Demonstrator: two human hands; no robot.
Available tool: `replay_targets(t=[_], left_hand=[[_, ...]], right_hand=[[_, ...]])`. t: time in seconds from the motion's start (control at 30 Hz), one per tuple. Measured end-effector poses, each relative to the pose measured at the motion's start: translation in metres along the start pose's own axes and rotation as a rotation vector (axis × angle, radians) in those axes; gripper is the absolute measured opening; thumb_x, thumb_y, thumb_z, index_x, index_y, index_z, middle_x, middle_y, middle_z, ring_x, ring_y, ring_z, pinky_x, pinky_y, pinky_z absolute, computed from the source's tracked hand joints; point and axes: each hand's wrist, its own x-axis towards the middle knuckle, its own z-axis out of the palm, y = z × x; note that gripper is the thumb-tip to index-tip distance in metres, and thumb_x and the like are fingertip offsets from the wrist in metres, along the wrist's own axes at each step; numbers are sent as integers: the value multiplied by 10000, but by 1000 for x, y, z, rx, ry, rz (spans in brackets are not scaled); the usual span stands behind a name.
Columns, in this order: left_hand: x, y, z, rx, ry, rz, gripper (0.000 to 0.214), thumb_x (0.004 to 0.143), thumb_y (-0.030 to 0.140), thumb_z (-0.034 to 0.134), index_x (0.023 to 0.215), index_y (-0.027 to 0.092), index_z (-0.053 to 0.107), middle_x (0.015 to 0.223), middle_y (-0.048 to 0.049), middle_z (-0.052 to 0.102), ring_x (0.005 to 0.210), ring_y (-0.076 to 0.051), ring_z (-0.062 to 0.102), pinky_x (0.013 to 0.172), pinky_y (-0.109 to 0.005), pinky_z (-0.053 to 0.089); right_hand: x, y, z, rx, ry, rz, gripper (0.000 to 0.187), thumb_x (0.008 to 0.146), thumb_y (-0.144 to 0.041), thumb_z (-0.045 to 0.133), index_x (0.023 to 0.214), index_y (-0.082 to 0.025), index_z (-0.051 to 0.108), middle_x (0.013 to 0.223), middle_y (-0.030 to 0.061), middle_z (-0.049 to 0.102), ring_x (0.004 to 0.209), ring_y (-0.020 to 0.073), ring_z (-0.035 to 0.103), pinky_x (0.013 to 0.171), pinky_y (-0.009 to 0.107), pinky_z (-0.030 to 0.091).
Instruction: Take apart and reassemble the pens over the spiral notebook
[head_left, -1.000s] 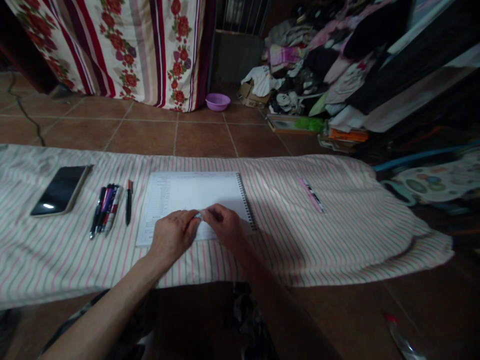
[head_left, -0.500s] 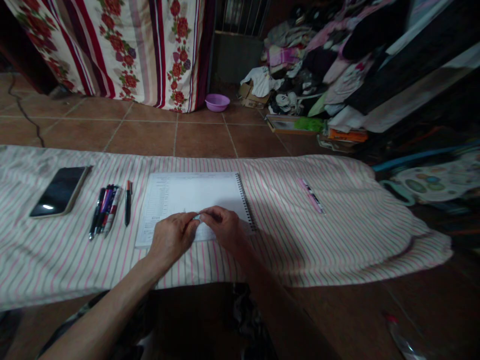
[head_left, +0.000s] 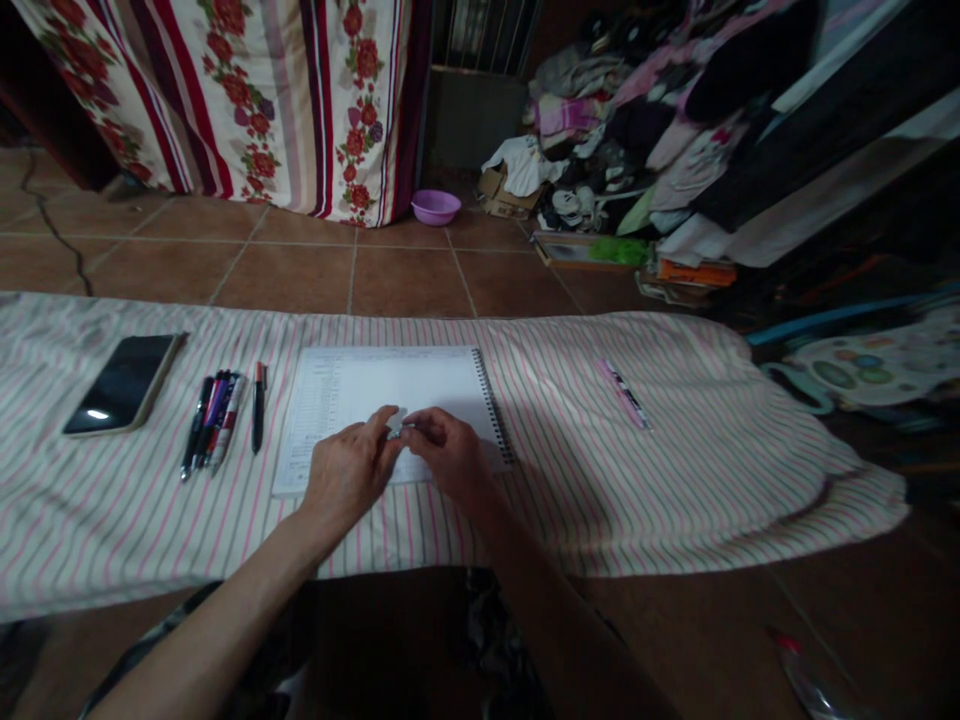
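Over the notebook (head_left: 409,378), the right hand (head_left: 453,452) pinches a small object (head_left: 395,434) by the loosely parted left hand (head_left: 346,468).

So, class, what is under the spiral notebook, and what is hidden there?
The spiral notebook rests on the striped cloth, which shows around its edges. Anything directly beneath the notebook, and whatever supports the cloth, is covered.

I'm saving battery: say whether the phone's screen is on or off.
Off, apparently: the phone's screen is dark, bar one bright glint.
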Motion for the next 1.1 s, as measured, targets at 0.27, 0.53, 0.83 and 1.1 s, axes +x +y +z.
replay_targets(t=[0.27, 0.53, 0.83, 1.1], left_hand=[[-3, 13, -5, -405, 241, -18, 198, 824, 297, 515, 927, 175, 632, 895, -78, 641, 884, -199, 560, 814, -332, 441], [-1, 37, 14, -1757, 72, -759, 227, 764, 251, 624, 952, 133, 573, 690, -32, 628, 530, -77, 546, 502, -180, 434], [-4, 46, -17, -1923, 175, -987, 61, 777, 83, 586, 719, 78, 604, 604, -58, 643, 467, -72, 581, 433, -127, 475], [-56, 78, -77, -1884, 143, -863, 76, 667, 82, 702, 716, 87, 644, 656, -66, 685, 576, -125, 653, 517, -171, 536]], right_hand=[[12, 7, -12, 166, 255, 87, 235, 645, -356, 653, 756, -153, 614, 579, -10, 603, 522, 101, 537, 548, 235, 452], [7, 3, -11, 244, 197, 117, 255, 621, -378, 687, 734, -156, 637, 592, -10, 612, 535, 98, 541, 549, 231, 453], [-20, -27, -7, 252, 108, 61, 216, 588, -321, 689, 732, -164, 654, 593, -2, 650, 532, 120, 582, 541, 245, 473], [-91, -76, -5, 242, 134, -91, 231, 626, -366, 683, 748, -171, 687, 657, 17, 677, 575, 128, 606, 552, 244, 485]])
